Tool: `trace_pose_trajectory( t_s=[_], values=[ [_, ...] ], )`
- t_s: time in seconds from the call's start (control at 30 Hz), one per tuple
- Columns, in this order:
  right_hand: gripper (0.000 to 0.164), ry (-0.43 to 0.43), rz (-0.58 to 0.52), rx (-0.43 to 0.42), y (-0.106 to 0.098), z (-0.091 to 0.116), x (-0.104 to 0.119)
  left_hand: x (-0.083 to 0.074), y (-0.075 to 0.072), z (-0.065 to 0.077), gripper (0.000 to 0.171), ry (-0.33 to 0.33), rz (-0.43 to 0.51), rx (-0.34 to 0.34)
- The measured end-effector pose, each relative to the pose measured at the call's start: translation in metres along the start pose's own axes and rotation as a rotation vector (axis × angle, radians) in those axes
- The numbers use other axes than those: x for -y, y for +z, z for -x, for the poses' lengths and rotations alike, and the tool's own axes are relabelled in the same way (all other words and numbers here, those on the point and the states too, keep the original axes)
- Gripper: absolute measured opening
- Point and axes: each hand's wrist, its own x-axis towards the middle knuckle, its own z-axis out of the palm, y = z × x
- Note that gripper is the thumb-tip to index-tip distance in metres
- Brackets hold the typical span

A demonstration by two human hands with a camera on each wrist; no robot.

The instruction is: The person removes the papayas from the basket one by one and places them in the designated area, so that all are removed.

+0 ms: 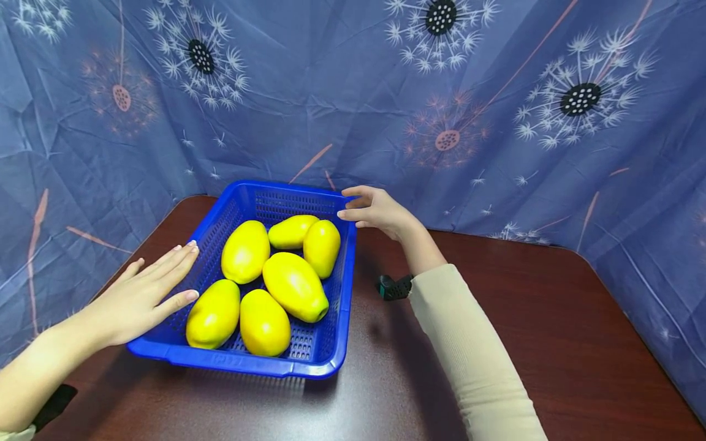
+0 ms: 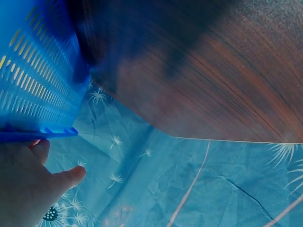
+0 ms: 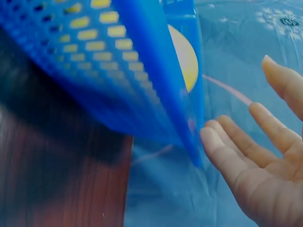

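Observation:
A blue plastic basket (image 1: 237, 362) with slotted walls stands on the table and holds several smooth, oblong yellow fruits (image 1: 295, 286). One of them has a greenish end. Along the basket's left rim lies my left hand (image 1: 146, 294), its fingers straight and thumb spread, palm down. In the left wrist view that hand (image 2: 28, 184) sits right at the rim. My right hand (image 1: 377, 213) is at the far right corner, its fingers loosely bent and apart. Seen from the right wrist, its fingertips (image 3: 210, 138) are right at the basket's rim, with nothing gripped.
The dark brown wooden table (image 1: 529, 343) extends to the right of the basket. Behind and along the sides hangs a blue cloth (image 1: 342, 79) with dandelion prints, close to the table's far edge. A dark wrist device (image 1: 394, 287) is worn on the right arm.

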Motion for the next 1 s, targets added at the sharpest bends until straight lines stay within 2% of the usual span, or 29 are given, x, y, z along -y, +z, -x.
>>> trace_pose_trajectory(
  t_s=[0.1, 0.27, 0.43, 0.63, 0.8, 1.0],
  values=[
    [0.058, 0.018, 0.001, -0.002, 0.011, -0.009, 0.002, 0.000, 0.001, 0.000, 0.071, 0.002, 0.002, -0.004],
    [0.057, 0.032, 0.070, 0.003, 0.029, -0.018, 0.003, 0.002, 0.006, 0.004, 0.070, 0.014, -0.005, -0.026],
    [0.055, 0.021, 0.172, 0.011, 0.035, -0.021, 0.003, 0.003, 0.006, 0.003, 0.070, 0.009, -0.008, -0.028],
    [0.056, 0.010, 0.271, 0.070, 0.041, -0.025, 0.003, 0.004, 0.008, 0.004, 0.070, 0.006, -0.002, -0.035],
    [0.057, 0.063, 0.353, 0.115, 0.040, -0.027, 0.011, 0.005, 0.009, 0.002, 0.070, 0.011, 0.002, -0.044],
    [0.058, 0.156, 0.330, 0.108, 0.039, -0.030, 0.018, 0.005, 0.008, 0.000, 0.070, 0.016, -0.009, -0.049]
  ],
)
